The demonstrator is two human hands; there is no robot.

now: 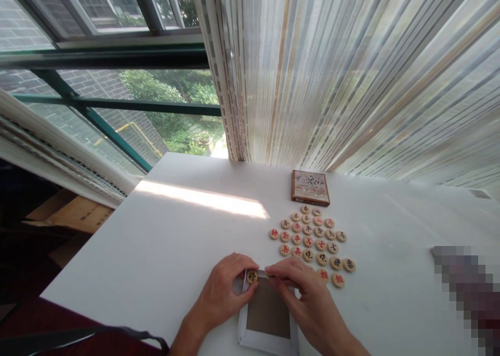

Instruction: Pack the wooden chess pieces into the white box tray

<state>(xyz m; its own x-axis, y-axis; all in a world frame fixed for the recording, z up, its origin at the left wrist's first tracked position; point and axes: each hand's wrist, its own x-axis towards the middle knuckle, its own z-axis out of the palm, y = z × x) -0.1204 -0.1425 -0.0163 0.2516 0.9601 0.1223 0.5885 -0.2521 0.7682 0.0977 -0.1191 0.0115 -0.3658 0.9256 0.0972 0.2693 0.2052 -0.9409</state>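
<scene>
A shallow white box tray (269,340) with a brown bottom lies near the table's front edge. At its far left corner, my left hand (222,288) has thumb and forefinger closed about a round wooden Chinese chess piece (252,277) with a black character. My right hand (302,285) is over the tray's right side, its thumb and fingertips pinched on a small piece seen edge-on, most likely another Chinese chess piece (271,277). Past the right hand, several chess pieces (308,241) with red or black characters lie in loose rows, the nearest partly hidden by that hand.
The box lid (311,185) with a printed cover lies flat behind the pieces. A strip of sunlight crosses the white table (156,236). Striped curtains (312,74) and a window border the far edge. A cardboard box (78,210) stands left, below the tabletop. A blurred patch covers the right side.
</scene>
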